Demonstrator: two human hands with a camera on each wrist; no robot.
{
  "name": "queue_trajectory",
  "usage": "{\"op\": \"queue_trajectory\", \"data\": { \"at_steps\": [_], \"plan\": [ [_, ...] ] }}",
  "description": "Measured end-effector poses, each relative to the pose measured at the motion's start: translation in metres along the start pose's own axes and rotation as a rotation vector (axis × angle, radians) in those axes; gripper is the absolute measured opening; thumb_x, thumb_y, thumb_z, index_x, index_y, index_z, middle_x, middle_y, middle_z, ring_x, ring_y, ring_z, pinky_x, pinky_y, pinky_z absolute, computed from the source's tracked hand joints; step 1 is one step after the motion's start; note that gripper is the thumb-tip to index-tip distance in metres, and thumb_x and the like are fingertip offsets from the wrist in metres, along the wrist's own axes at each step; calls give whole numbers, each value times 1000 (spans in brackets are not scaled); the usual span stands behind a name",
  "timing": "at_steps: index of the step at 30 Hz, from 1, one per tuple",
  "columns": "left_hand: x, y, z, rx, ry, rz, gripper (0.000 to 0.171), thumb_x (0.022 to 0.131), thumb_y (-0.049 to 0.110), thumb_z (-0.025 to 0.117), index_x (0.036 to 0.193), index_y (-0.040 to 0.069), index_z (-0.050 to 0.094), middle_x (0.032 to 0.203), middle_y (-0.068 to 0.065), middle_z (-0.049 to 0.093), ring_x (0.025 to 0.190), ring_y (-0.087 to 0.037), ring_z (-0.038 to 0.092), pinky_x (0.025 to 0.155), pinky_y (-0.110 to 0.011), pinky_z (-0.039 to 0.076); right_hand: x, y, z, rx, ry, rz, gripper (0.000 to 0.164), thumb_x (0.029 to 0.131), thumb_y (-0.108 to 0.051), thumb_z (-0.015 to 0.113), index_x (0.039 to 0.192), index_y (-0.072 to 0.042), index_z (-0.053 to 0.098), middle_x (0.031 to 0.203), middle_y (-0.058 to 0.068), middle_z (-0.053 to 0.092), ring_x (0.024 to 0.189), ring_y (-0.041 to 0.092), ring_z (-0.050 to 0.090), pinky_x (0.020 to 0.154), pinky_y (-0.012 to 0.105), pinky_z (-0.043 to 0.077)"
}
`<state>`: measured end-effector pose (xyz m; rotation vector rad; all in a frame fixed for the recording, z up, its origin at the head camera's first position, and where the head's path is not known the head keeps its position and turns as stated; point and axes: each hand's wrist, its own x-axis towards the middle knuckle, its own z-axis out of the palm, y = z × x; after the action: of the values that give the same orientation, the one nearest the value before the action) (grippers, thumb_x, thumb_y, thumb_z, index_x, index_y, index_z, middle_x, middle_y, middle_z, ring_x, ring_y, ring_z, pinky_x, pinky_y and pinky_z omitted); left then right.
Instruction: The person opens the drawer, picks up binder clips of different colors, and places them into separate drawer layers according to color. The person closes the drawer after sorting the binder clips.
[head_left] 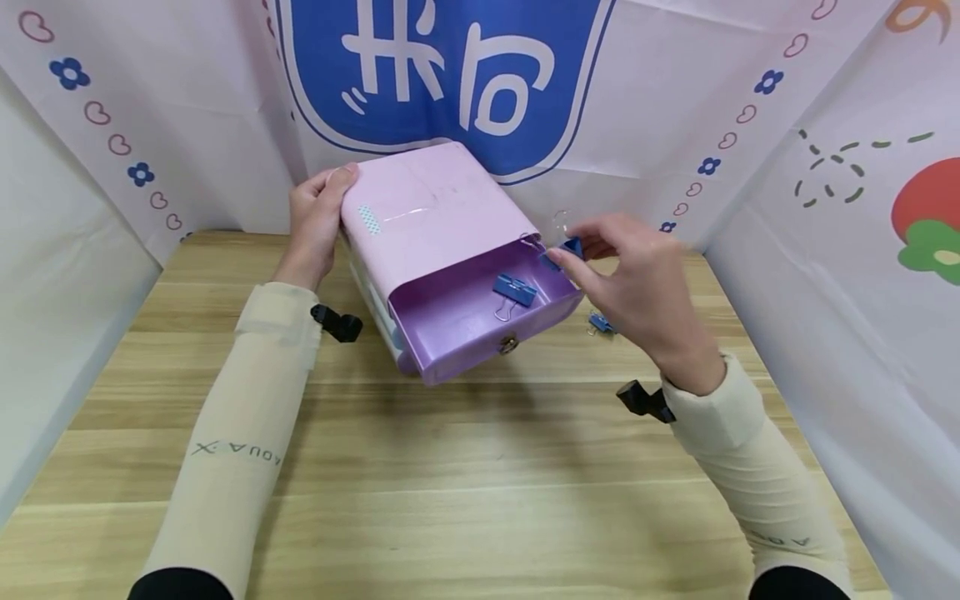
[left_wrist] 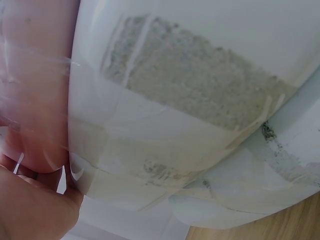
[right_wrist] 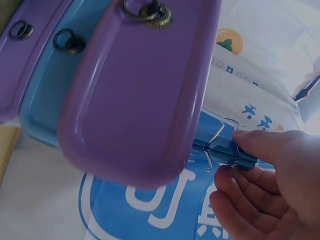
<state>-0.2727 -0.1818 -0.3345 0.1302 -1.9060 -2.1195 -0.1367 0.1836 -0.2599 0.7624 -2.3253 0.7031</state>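
Observation:
A small pink-topped drawer cabinet (head_left: 435, 208) stands angled on the table, its purple top drawer (head_left: 457, 321) pulled out. My left hand (head_left: 311, 221) grips the cabinet's back left corner, thumb on the top. Inside the drawer lies a blue binder clip (head_left: 514, 290) with wire handles. Over the drawer's right side, my right hand (head_left: 637, 275) pinches a blue binder clip (right_wrist: 232, 152) between thumb and fingers. More blue shows beside the thumb, close against the drawer wall. Another blue binder clip (head_left: 601, 322) lies on the table, below the right hand.
In the right wrist view, a blue drawer (right_wrist: 50, 100) and another purple drawer (right_wrist: 30, 55) sit under the top one, with ring pulls. A printed white cloth (head_left: 637, 108) hangs behind the wooden table (head_left: 450, 500), and further sheets rise at both sides.

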Motion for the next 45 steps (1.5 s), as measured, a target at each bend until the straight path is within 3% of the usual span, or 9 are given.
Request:
{"op": "queue_trajectory", "data": {
  "at_steps": [8,14,22,27,33,45],
  "plan": [
    [0,0,0,-4,-6,-27,23,95,42,77,97,18,78,94,8,69,88,-7,58,71,-19,47,5,-17,22,62,-81,-57,27,88,-17,88,104,1,77,96,12,79,80,20,74,75,36,64],
    [0,-1,0,-5,-4,-23,23,95,41,76,96,18,78,93,7,68,88,-8,58,72,-20,46,9,-30,33,61,-196,-84,29,89,-22,88,105,-1,77,92,9,77,78,18,69,74,34,60],
    [1,-2,1,3,1,-3,21,95,41,76,93,20,77,91,9,68,88,-7,58,72,-20,46,19,-38,40,75,-461,33,25,92,-26,84,106,-6,80,93,4,78,79,14,69,73,30,60],
    [0,-4,1,-2,3,0,20,95,41,76,93,21,78,91,9,68,88,-7,58,71,-20,47,23,-37,45,116,-540,61,21,93,-25,84,103,-6,80,88,3,78,74,12,70,70,26,60],
    [-1,-4,1,-2,6,-2,21,95,40,76,95,19,78,91,9,68,89,-7,58,72,-20,47,25,-34,44,133,-528,65,20,94,-24,82,102,-6,80,90,3,78,77,12,71,74,28,61],
    [0,-1,-1,-6,-2,0,23,95,41,76,97,18,78,93,8,68,90,-8,58,75,-21,47,19,-13,16,127,-367,106,15,95,-16,80,105,-4,80,95,7,81,81,16,76,79,36,64]
  ]
}}
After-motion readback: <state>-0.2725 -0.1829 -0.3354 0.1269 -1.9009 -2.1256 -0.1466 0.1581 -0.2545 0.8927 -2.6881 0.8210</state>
